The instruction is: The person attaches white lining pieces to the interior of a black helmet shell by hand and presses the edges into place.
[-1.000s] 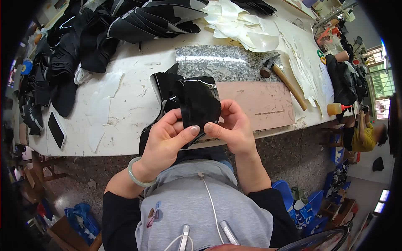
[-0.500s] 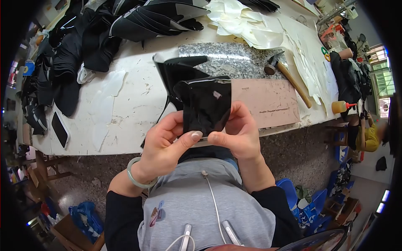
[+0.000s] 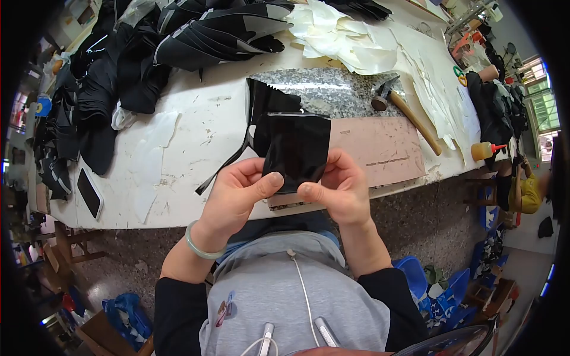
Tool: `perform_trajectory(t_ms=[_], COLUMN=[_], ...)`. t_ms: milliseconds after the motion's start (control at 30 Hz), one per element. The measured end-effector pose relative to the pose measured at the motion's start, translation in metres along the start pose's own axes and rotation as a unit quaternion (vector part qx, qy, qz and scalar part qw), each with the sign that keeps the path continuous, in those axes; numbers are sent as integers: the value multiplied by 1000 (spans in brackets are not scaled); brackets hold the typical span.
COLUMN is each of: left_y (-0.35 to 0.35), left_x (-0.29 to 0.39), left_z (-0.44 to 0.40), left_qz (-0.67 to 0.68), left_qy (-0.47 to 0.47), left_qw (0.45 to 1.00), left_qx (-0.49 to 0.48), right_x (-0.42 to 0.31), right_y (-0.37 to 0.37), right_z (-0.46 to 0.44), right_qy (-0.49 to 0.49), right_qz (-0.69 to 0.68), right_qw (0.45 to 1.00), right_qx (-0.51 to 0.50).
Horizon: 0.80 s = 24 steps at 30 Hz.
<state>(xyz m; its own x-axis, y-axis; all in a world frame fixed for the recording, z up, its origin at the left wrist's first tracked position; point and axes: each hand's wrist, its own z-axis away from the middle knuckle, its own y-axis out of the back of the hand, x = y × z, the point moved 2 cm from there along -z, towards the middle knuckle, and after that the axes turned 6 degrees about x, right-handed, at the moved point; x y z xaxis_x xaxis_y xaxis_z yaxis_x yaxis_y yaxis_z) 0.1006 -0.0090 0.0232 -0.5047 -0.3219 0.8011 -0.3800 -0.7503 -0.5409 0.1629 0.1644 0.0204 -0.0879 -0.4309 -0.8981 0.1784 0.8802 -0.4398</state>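
Note:
A glossy black piece (image 3: pixel 298 145) is held upright between my two hands over the table's front edge. My left hand (image 3: pixel 242 188) grips its lower left, thumb on the near face and fingers behind. Its lower right edge is pinched by my right hand (image 3: pixel 341 187), thumb in front. More black material with a jagged upper edge (image 3: pixel 264 101) spreads behind it to the left, with a narrow strip trailing toward the left wrist. Beyond lie a speckled stone slab (image 3: pixel 320 89) and a pinkish board (image 3: pixel 377 148).
A hammer (image 3: pixel 415 121) rests across the slab and board. Black pieces (image 3: pixel 95 113) are heaped at the left, near a phone (image 3: pixel 90 193). White sheets (image 3: pixel 344 38) lie at the back. A glue bottle (image 3: pixel 484 151) stands right; a person in yellow (image 3: pixel 525 193) is beyond.
Both hands still hold the black piece, now facing me flatter and more squarely. The black material behind it has swung right and stands more upright, its strip now showing at left.

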Motion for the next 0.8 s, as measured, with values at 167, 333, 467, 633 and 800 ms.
perform_trajectory(t_ms=[167, 333, 467, 633, 800], left_y=[3, -8, -22, -38, 22], left_x=[-6, 14, 30, 39, 6], left_z=[-9, -14, -14, -24, -73], left_qz=[-33, -63, -11, 127, 257], left_qy=[-98, -131, -98, -81, 106], left_qw=[994, 989, 995, 983, 958], left_qx=[43, 33, -22, -105, -67], right_x=[5, -7, -41, -77, -59], right_y=[-8, -6, -13, -36, -5], right_z=[-2, -9, -11, -8, -62], right_qy=[-11, -48, 111, 126, 182], right_qz=[-29, -23, 54, 158, 377], right_qw=[999, 999, 992, 979, 908], right_qx=[17, 6, -18, -18, -1])
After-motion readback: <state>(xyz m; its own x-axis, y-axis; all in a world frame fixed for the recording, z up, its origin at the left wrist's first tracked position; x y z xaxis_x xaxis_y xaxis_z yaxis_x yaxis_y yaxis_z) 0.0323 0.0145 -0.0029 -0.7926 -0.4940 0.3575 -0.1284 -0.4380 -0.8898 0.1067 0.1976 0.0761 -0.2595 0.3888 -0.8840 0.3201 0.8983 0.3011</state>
